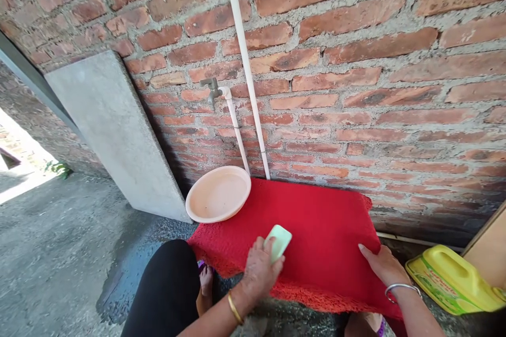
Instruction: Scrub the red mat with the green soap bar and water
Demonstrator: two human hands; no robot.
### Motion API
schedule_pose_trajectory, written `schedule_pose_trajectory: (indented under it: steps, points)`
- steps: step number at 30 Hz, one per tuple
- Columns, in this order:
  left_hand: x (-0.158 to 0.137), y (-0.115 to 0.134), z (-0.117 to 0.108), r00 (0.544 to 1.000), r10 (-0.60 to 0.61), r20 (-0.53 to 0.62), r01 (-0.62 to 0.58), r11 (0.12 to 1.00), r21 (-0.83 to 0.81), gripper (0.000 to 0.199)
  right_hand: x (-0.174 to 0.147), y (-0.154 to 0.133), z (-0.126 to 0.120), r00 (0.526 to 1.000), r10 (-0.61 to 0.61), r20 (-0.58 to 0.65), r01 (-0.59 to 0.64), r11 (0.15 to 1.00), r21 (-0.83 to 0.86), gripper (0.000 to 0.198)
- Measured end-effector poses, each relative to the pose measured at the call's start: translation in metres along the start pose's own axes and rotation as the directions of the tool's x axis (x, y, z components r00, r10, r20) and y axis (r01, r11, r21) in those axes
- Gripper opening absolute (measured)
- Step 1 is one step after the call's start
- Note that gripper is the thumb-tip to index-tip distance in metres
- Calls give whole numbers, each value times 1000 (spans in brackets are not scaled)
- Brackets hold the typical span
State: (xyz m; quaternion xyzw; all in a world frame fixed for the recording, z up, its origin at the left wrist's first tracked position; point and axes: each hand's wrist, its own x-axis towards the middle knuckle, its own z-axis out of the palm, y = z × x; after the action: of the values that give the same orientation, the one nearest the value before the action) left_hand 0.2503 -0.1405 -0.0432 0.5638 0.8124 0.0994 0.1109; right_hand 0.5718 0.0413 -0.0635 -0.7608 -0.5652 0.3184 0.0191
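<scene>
Bangle, gold (235,309): on the wrist of the left hand (259,268), which reaches in over the near edge of the surface.
Left fingers: wrapped around the near end of a pale green bar (281,241); its far end projects free.
Bar, position: in the near half of the surface, left of its middle.
Bar, handling: apparently soap; judged light, firm and smooth, prone to slip if wet, unlikely to break.
Bar, hold: best taken by the long sides, thumb opposite fingers, pressure moderate, one end left exposed.
Right hand (387,263): at the right edge, silver bangle on its wrist, thumb lying on the red cloth (316,231); the other fingers pass from view, so whether they grip cannot be told.
Cloth: spread over the surface, fringed along the near edge; judged soft, limp and likely to drag, best steadied at an edge or corner.
Jug, yellow (446,281): on the floor, beyond the right edge.
Basin, pale pink (219,195): toward the far left corner, overhanging the left edge.
Tap (212,92): beyond the far edge, before the brick wall (328,100).
</scene>
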Motion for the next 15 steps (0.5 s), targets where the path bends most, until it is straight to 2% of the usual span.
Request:
schedule_pose_trajectory:
  steps: [3, 6, 9, 11, 13, 14, 15]
  points:
    - [6, -26, -13, 992, -102, -72, 105, 993, 45, 49, -8, -7, -3, 1000, 1, 26, 0, 999, -34, 78]
    - [-4, -15, 0, 993, -86, -78, 92, 992, 82, 51, -12, -9, -5, 999, -2, 34, 4, 999, -48, 77]
    - [-27, 22, 29, 997, 52, 65, -56, 997, 61, 64, -10, -7, -4, 1000, 0, 18, 0, 999, -35, 78]
    - [-42, 45, 43, 955, 209, 212, -206, 978, -38, 75, -8, -5, -2, 1000, 4, 10, -4, 999, -34, 78]
    - [-49, 60, 46, 898, 332, 289, -298, 942, -154, 79, -6, -4, -1, 1000, 7, 9, -7, 999, -53, 78]
    - [-49, 62, 42, 889, 356, 289, -311, 931, -191, 77, -5, -3, -1, 1000, 6, 7, -6, 998, -63, 77]
    - [-44, 61, 35, 900, 344, 267, -296, 933, -204, 74, -5, -3, -1, 1000, 4, 4, -4, 998, -70, 77]
